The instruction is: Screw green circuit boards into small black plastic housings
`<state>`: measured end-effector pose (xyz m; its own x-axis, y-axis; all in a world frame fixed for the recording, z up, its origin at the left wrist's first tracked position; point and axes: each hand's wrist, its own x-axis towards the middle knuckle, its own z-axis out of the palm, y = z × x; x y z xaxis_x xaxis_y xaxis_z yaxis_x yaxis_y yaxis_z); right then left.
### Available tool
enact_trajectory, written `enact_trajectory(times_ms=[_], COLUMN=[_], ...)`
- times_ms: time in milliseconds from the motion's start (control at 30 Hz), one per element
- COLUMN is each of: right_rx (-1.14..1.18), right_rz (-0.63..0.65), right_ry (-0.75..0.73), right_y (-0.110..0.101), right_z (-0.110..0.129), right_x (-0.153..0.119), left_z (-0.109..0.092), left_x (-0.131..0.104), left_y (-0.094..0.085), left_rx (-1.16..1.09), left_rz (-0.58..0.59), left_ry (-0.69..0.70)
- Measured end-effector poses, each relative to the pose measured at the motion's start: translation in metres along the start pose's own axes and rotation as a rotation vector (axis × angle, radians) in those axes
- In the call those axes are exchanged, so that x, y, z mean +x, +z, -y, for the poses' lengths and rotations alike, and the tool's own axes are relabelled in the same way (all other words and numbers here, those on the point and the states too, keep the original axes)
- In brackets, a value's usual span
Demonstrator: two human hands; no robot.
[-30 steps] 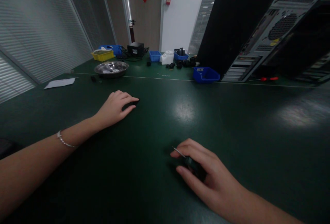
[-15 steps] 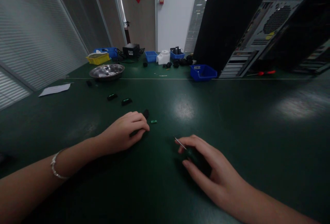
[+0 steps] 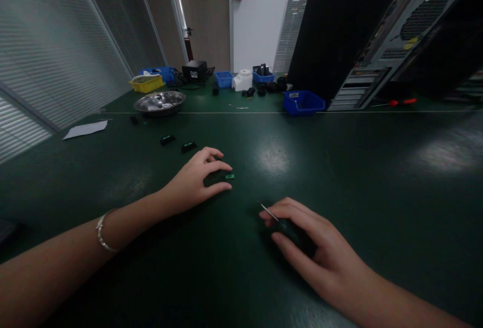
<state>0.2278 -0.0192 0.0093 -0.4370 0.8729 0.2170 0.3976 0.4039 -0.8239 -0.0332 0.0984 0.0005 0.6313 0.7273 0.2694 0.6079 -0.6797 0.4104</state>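
My left hand (image 3: pixel 199 174) is open, thumb and forefinger spread on either side of a small green circuit board (image 3: pixel 230 177) lying on the table. Whether the fingertips touch the board I cannot tell. In my right hand (image 3: pixel 313 242) rests a screwdriver (image 3: pixel 268 211), its thin metal shaft pointing up and left; the dark handle is mostly hidden inside the curled fingers. Beyond my left hand lie two small black housings with green tops, one nearer (image 3: pixel 188 146) and one farther left (image 3: pixel 168 140).
A metal bowl (image 3: pixel 160 103) with small parts stands at the back left, near a white paper (image 3: pixel 86 130). Blue bins, one of them (image 3: pixel 304 102) closer, line the back. A black computer case (image 3: pixel 328 36) rises at the right, beside a red-handled tool (image 3: pixel 402 102).
My left hand has opened and shifted right, around the circuit board. A dark piece seen by its fingers before is now out of sight. My right hand still holds the screwdriver.
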Motion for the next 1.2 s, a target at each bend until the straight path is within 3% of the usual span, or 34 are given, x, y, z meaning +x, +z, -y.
enact_trajectory(times_ms=[333,467,533,667,733,1200], right_rx=[-0.007,-0.005,0.004,0.023,0.056,0.099], right_rz=[0.015,0.021,0.009,-0.085,-0.108,-0.027], right_ry=[-0.005,-0.001,-0.008,0.002,0.01,0.057], right_y=[0.0,-0.002,-0.002,0.0,0.003,0.006], right_z=[0.002,0.002,0.002,0.001,0.002,0.002], right_x=[0.002,0.001,0.0,-0.001,-0.002,0.002], left_z=[-0.004,-0.018,-0.032,-0.062,-0.073,-0.088], left_x=[-0.004,-0.006,-0.009,-0.019,-0.024,-0.034], left_y=[0.003,-0.001,0.0,0.011,0.017,0.019], left_rx=[-0.086,-0.185,-0.295,-0.783,-0.908,-1.126], left_rz=[-0.02,-0.03,-0.016,0.089,0.125,0.223], left_ry=[0.03,-0.018,-0.059,-0.209,-0.23,-0.208])
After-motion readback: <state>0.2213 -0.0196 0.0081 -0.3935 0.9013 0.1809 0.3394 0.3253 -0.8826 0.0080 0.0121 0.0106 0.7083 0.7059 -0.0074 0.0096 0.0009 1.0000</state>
